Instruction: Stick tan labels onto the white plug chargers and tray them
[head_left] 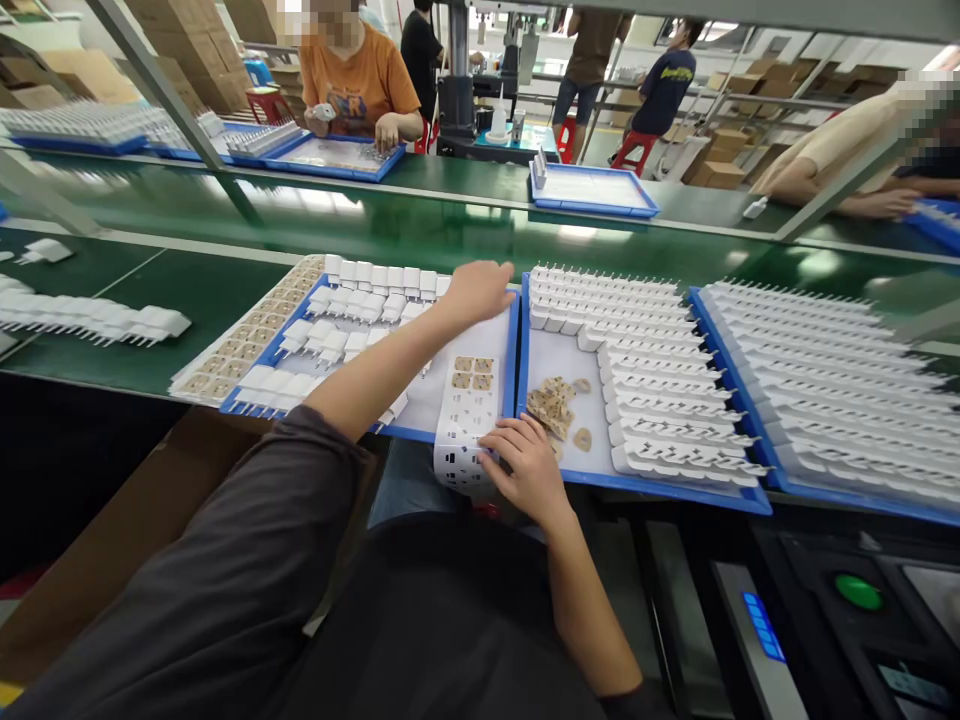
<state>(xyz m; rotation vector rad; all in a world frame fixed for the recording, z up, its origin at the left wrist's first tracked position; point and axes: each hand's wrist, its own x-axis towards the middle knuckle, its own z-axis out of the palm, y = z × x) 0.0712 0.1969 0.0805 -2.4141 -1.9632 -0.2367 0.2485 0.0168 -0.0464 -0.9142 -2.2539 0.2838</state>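
My left hand (480, 291) is stretched over the far right part of a blue-rimmed tray (514, 345). Its fingers are bent together, and whatever they may hold is hidden. Rows of white plug chargers (379, 278) lie in this tray, left of and under my forearm. My right hand (527, 462) rests at the near edge, fingers extended and slightly apart, their tips touching a white sticker sheet (466, 420). Several tan stickers (473, 373) remain on that sheet, whose lower end curls over the edge. Loose tan peeled pieces (553, 402) lie just beyond my right hand.
Two more blue trays hold dense charger rows, one beside me (652, 370) and one farther right (832, 390). Left are a stack of sticker sheets (244, 335) and loose chargers (112, 315). Across the green conveyor (405, 225), a person in orange (360, 80) handles a tray.
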